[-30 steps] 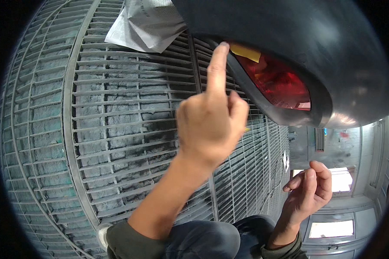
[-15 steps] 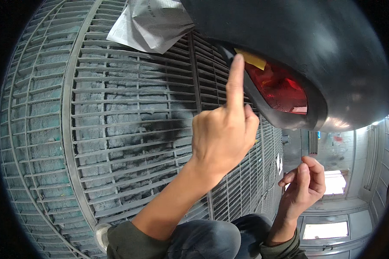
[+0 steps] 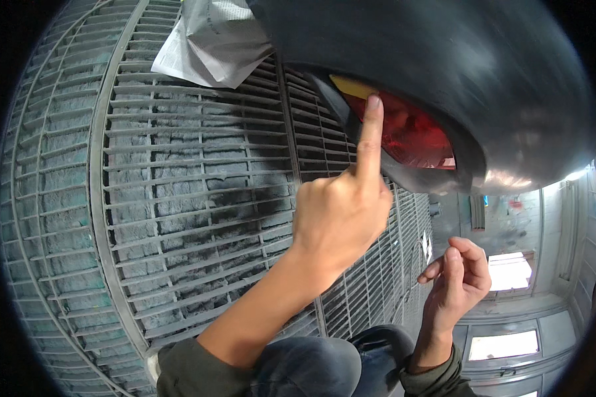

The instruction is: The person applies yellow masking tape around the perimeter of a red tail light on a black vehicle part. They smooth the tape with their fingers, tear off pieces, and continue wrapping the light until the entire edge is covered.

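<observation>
Covering the floor on my left is a metal grating [image 3: 192, 176], with a grey, fuzzy-looking layer under its bars. A creased sheet of paper [image 3: 215, 46] lies over it near the top, reaching the edge of a rounded black panel [image 3: 437, 59]. Next comes my left grip [image 3: 341, 215], a bare hand with its index finger stretched out and the others folded; from here I can't tell whether the palm holds anything. The fingertip is at the right end of a yellow strip [image 3: 351, 88], and I can't tell if it presses there. That strip runs along the upper left corner of a red lamp [image 3: 414, 135], which sits in an opening of the black panel. Lower and further right I have my right grip [image 3: 457, 284], thumb and fingers curled close together; whether they pinch something I can't make out. Behind it shows a bright window [image 3: 510, 271]
</observation>
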Motion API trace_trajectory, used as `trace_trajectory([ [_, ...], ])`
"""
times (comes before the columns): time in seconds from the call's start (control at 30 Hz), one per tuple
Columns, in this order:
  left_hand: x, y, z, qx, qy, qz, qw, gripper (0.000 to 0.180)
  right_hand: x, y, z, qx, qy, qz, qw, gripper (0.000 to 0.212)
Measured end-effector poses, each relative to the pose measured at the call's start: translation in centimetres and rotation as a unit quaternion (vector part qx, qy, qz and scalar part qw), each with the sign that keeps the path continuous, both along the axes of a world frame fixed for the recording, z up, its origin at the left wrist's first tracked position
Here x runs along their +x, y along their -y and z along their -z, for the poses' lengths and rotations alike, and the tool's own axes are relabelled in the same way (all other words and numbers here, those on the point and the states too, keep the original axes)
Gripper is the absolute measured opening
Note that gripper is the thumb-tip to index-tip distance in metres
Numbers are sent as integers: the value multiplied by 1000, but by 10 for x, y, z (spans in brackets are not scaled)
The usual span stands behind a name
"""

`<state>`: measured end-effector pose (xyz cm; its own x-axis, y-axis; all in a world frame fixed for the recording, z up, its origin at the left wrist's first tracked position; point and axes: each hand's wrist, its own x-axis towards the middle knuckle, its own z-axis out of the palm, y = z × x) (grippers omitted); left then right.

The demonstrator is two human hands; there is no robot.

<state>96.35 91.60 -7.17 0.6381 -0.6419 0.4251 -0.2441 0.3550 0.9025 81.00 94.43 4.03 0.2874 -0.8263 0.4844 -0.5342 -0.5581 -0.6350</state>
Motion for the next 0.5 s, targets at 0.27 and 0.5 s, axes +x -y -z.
trace_trajectory([
  [0.27,4,-19,-13,-103,-504,107,851,25,-6,23,12,352,-33,-168,920,40],
  [0.5,14,-35,0,-88,-450,167,873,16,-1,30,-5,300,-26,-187,935,19],
])
